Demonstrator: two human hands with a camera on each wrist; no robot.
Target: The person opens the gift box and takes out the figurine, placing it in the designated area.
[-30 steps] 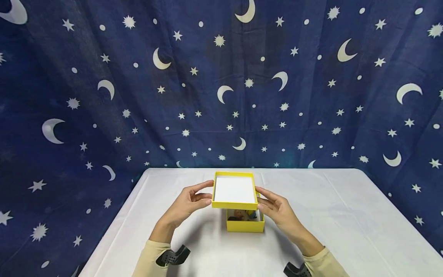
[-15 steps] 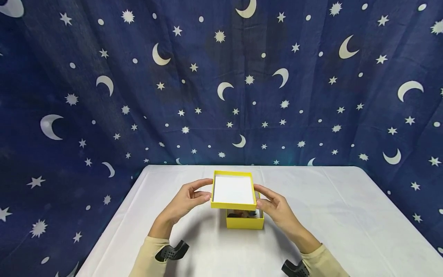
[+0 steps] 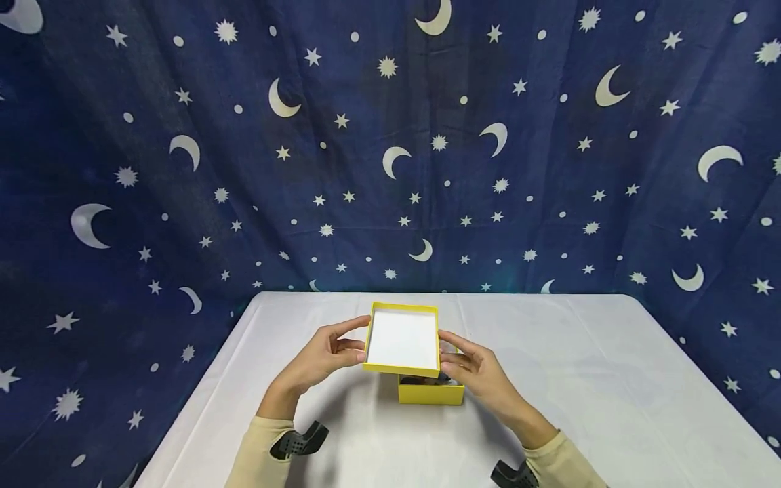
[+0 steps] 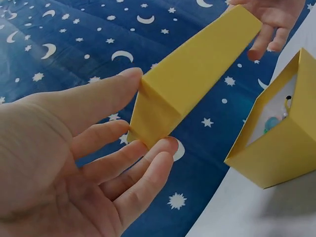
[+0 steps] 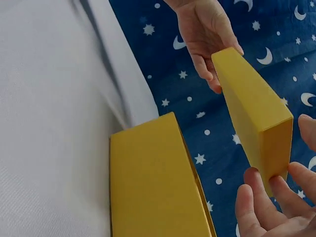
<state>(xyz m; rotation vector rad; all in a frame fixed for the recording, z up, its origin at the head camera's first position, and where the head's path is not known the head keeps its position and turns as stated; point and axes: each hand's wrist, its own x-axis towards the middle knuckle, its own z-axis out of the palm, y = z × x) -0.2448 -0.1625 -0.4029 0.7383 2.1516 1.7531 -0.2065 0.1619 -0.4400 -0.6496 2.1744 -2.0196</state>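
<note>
Both hands hold a yellow box lid (image 3: 403, 337), its white inside showing in the head view. My left hand (image 3: 323, 356) pinches its left side between thumb and fingertips. The right hand (image 3: 478, 376) grips the opposite side, its fingertips at the edge in the right wrist view. Beneath and slightly right of the lid, the yellow box (image 3: 430, 395) rests on the table, open at the top. Small objects lie inside it, among them a blue-green piece (image 4: 271, 124) in the left wrist view. The lid hides most of the box's opening from the head camera.
A white cloth covers the table (image 3: 573, 393). Behind it hangs a dark blue curtain (image 3: 342, 169) patterned with moons and stars. Black wrist mounts (image 3: 300, 440) stick out from both beige sleeves (image 3: 262, 451).
Both hands have shifted the lid a little left and tilted it slightly. It now overlaps more of the view into the box. The box stays in place.
</note>
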